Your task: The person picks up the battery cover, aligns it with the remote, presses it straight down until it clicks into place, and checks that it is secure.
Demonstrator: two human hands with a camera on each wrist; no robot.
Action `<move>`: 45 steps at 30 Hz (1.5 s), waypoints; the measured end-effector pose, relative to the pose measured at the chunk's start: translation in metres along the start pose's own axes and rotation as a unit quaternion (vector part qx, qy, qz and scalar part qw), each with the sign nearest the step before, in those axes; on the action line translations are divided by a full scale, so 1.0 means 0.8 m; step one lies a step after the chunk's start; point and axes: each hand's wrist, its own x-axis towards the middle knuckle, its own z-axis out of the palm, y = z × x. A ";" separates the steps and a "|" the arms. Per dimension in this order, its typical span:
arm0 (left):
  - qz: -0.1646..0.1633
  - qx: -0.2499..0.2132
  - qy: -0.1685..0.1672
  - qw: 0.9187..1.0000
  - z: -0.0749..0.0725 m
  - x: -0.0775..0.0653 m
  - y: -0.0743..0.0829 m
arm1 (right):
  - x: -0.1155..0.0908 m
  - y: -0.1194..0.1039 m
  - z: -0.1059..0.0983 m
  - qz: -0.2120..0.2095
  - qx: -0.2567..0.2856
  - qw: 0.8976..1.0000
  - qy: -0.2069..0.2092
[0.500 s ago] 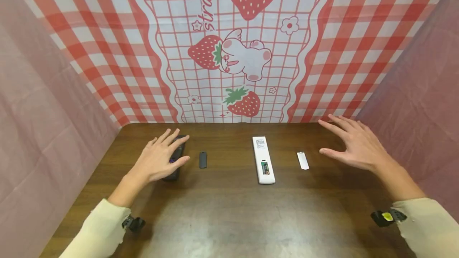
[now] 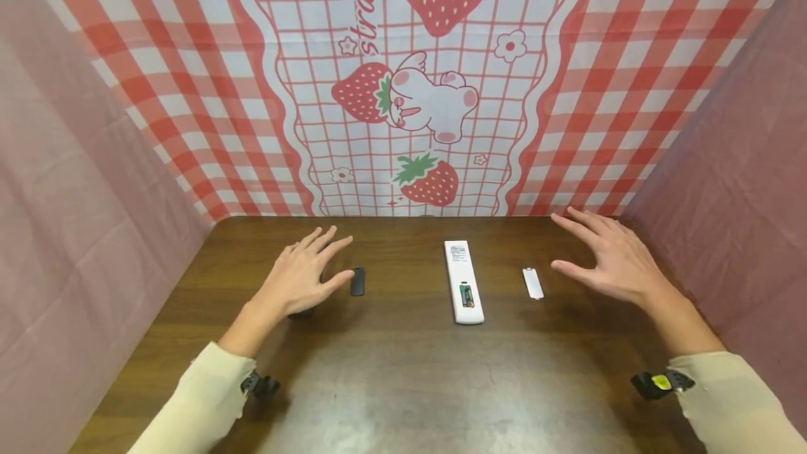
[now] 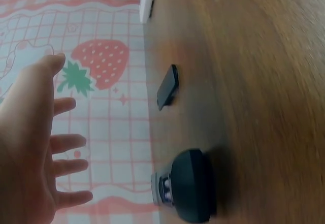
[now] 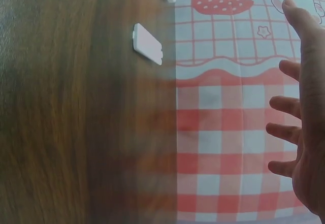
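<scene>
My left hand is held over the left part of the table with fingers spread, holding nothing. Beneath it lies a black remote control, mostly hidden by the hand in the head view; its battery compartment shows in the left wrist view. Just right of the left thumb is a small black battery cover. A white remote control lies back up, its battery compartment uncovered with batteries inside. To its right rests a white battery cover. My right hand, fingers apart and grasping nothing, hovers to the right of that cover.
The brown wooden table meets a red-and-white checked cloth with strawberry prints at its back edge. Pinkish drapes hang on both sides. Each wrist wears a dark strapped device.
Both hands have shifted inward: the left one rightward, covering more of the black remote control, the right one slightly leftward. The remotes and covers have stayed in place.
</scene>
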 end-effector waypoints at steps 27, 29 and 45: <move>0.007 -0.045 0.010 0.999 0.015 0.043 0.038 | 0.010 -0.025 0.017 0.024 0.031 0.999 -0.019; 0.011 -0.048 0.011 0.999 0.017 0.046 0.041 | 0.009 -0.026 0.017 0.023 0.033 0.999 -0.017; 0.009 -0.087 0.018 0.996 0.030 0.058 0.062 | 0.010 -0.035 0.027 0.032 0.046 0.998 -0.006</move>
